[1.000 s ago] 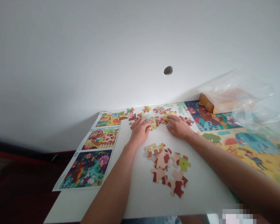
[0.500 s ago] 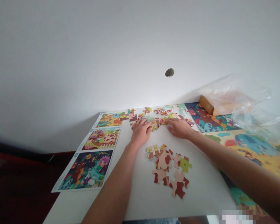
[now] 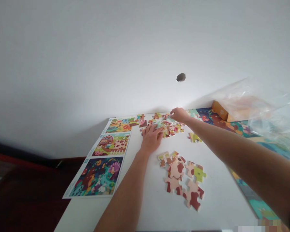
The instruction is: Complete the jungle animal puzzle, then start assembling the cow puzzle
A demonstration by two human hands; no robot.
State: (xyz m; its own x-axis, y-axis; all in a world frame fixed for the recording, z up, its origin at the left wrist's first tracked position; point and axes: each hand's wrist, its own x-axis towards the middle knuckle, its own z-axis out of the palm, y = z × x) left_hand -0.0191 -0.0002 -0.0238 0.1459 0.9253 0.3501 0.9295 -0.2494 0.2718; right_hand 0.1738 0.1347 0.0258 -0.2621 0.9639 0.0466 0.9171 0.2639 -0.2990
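Note:
My left hand (image 3: 151, 137) lies with spread fingers on the near left side of a heap of jigsaw pieces (image 3: 172, 129) at the back of the white table. Farther back, my right hand (image 3: 180, 115) pinches a jigsaw piece (image 3: 168, 116) with red and white on it, over the rear of the heap. Closer to me lies a cluster of cow-patterned pieces (image 3: 176, 169), pink with brown patches. A green piece (image 3: 198, 173) sits at its right side. Another yellow-green piece (image 3: 195, 137) rests apart, below my right forearm.
A sheet with three printed pictures (image 3: 102, 175) lies on the left of the table (image 3: 154, 199). At the right are colourful picture boards (image 3: 262, 206), an orange box (image 3: 219, 110) and clear plastic bags (image 3: 258, 100). A wall with a hole stands behind.
My right hand has moved back and left, and now has a piece between its fingers. A yellow-green piece now shows to the right of the heap. The whole view has shifted slightly.

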